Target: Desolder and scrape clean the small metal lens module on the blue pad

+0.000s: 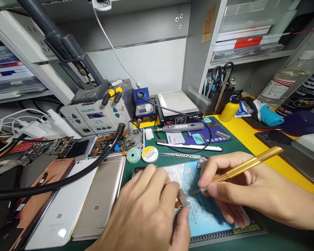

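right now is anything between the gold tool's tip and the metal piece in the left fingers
Nothing visible. The gold tool in the right hand points at the metal piece pinched by the left hand; only bare blue mat lies between.

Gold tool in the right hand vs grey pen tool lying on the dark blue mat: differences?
Colour: gold tool is brass-gold; grey pen tool is silver-grey.
Pose: gold tool tilts, tip down by the small metal part pinched in the left hand; grey pen tool lies flat.
Contact: right hand grips the gold tool; no hand touches the grey pen tool.
Both are slim, pen-shaped.
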Tool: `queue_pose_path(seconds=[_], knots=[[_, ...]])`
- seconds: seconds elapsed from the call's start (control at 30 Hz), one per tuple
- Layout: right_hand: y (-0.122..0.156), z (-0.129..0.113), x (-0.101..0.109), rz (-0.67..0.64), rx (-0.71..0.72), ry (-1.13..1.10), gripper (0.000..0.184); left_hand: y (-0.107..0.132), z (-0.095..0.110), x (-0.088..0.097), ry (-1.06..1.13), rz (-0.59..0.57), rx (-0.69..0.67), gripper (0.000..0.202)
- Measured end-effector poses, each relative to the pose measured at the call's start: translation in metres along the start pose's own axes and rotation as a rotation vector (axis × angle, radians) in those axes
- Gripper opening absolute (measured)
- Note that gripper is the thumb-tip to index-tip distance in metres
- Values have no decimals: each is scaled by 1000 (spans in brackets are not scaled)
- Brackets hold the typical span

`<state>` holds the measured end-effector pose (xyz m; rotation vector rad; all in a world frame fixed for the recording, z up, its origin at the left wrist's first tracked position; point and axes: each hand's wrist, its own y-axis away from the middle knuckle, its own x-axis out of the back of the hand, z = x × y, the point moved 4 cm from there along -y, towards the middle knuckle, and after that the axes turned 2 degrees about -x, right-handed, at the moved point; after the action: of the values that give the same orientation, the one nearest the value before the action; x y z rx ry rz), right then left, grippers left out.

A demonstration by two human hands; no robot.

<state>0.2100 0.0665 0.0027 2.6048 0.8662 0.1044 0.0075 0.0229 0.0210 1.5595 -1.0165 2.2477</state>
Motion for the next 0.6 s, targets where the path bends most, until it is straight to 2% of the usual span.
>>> queue_pose_path(seconds=[0.13, 0.4, 0.47, 0.6], knots=[[-2, -1, 0, -6, -3, -29, 33, 3, -1, 0, 1, 19, 19, 10], [-9, 0, 2, -3, -47, -131, 28, -3, 0, -3, 76, -22, 77, 11], [-9, -2, 1, 2, -38, -133, 30, -3, -2, -5, 99, -26, 95, 9], [-8, -2, -5, -17, -55, -152, 39, 2, -8, -10, 89, 13, 35, 10]])
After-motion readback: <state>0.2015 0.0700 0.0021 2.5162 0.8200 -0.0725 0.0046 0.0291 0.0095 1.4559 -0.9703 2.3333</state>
